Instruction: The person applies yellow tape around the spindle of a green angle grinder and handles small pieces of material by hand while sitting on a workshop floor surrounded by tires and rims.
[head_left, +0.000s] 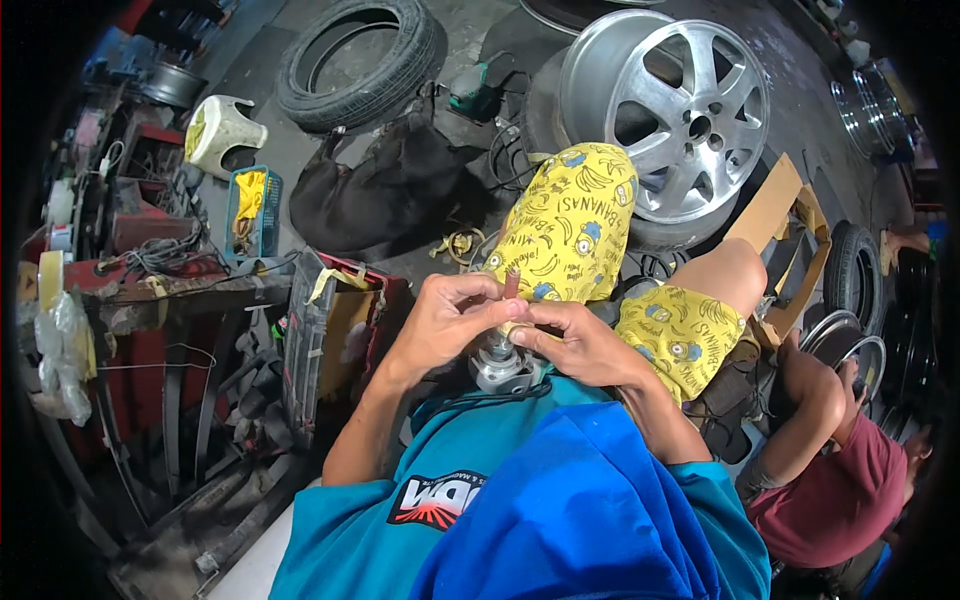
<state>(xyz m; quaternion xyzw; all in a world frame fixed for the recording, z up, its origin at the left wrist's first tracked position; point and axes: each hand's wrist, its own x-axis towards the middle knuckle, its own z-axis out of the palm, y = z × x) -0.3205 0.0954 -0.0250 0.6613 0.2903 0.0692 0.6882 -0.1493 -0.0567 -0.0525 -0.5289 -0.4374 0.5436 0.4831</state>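
My left hand [450, 318] and my right hand [578, 345] meet in front of my body, fingers closed in a pinch. Between their fingertips stands a small reddish-brown roll [513, 281], its upper end poking out. A pale yellowish band shows at its lower part, by my right thumb. Directly beneath, a silver metal power tool [500, 372] rests in my lap, partly covered by my hands. I cannot make out whether the roll touches the tool.
A silver alloy wheel [690, 120] lies ahead on the right, near a loose tyre [360, 70]. A large black form [380, 185] lies on the floor. An open toolbox [345, 330] stands left, past it a blue basket [253, 215]. At right crouches a person in maroon [825, 490].
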